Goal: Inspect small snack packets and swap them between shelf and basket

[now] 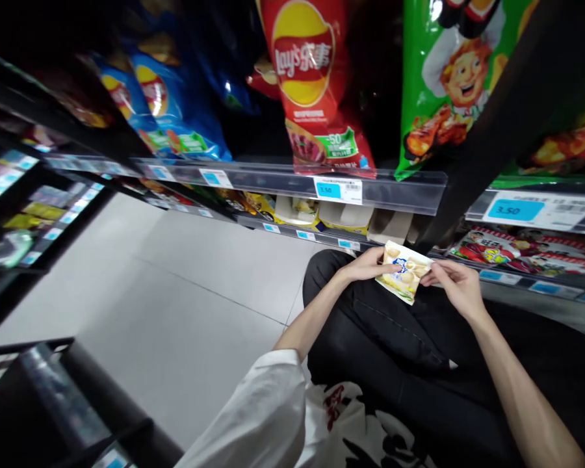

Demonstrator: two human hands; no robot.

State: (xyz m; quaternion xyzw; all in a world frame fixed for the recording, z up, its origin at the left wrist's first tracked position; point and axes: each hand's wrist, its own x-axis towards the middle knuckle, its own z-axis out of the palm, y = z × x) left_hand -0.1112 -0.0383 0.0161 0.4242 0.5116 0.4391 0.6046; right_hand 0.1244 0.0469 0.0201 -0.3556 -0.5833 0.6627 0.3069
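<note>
A small cream-yellow snack packet [403, 276] with a blue logo is held over my bent knees, in front of the bottom shelf. My left hand [369, 264] grips its left side, the thumb lying across the front. At the packet's upper right edge, the fingers of my right hand [455, 284] pinch the wrapper. Just behind the packet, open display boxes [346, 216] stand on the low shelf; one has a similar-looking packet [305, 207] in it. The fingers behind the packet are hidden.
Above hang a red chip bag [316, 84], blue chip bags [168, 97] and a green bag [448, 84] behind a shelf lip with price tags [338, 190]. A black upright [507, 123] divides the shelves. Red packets [492, 247] lie low right. Grey floor tiles [190, 279] stretch left toward another shelf [34, 383].
</note>
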